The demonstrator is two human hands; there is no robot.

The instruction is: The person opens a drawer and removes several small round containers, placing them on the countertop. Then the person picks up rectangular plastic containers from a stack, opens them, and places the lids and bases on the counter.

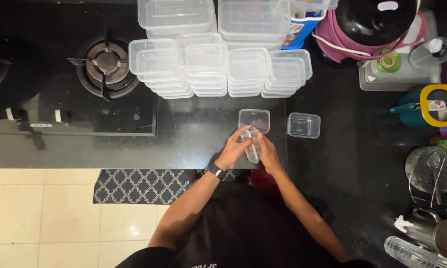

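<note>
Both my hands meet over the black counter (193, 144) near its front edge. My left hand (235, 149) and my right hand (267, 151) grip a small clear plastic container (251, 144) between them. Just beyond it lies a clear square lid (254, 119), flat on the counter. Another small clear container (303, 125) stands to the right of that lid. A dark watch is on my left wrist (215, 170).
Several stacks of clear plastic containers (218, 69) fill the back of the counter. A gas burner (107, 64) is at the left. A pink-rimmed cooker (372, 25), a teal jug (421, 106), a glass lid (434, 173) and a metal kettle (441, 233) crowd the right side. A patterned mat (139, 186) lies on the tiled floor.
</note>
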